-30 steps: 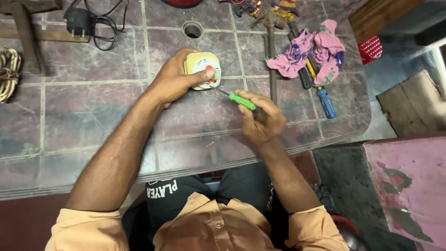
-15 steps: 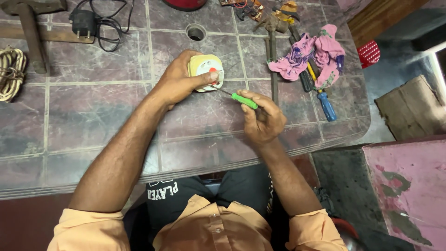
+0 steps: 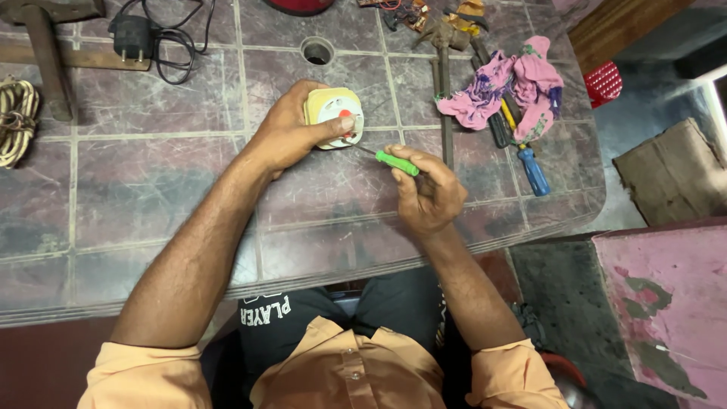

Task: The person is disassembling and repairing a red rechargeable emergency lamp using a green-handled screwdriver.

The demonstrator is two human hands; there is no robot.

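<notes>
The left hand (image 3: 291, 132) is clenched around a small cream plug-like block (image 3: 334, 117) with a red spot on its face, holding it just above the middle of the worktop (image 3: 151, 197), the thumb pressed across its front. The right hand (image 3: 428, 193) sits at about four o'clock from that block, its fingers (image 3: 409, 159) grasping a green-handled screwdriver (image 3: 395, 162) whose thin shaft runs toward ten o'clock and meets the block's lower edge. The worktop is a tiled stone-patterned slab in dull purple and grey with pale grout lines; its near edge runs across the picture just in front of the person's lap, and its right edge curves away at about three o'clock. The widest open room lies at eight to nine o'clock of the hands, a bare stretch of tiles. At twelve o'clock a round hole (image 3: 316, 51) is cut in the slab. At one to two o'clock lie a pink patterned rag (image 3: 522, 79), a blue-handled screwdriver (image 3: 534, 170) and a long dark metal tool (image 3: 444, 113), near the right hand but apart from it. At eleven o'clock rests a black plug adapter (image 3: 132, 36) with coiled cable, and at the far left a bundle of rope (image 3: 15, 121). Past the right edge, a pink painted surface (image 3: 666, 303) stands by the dark floor.
</notes>
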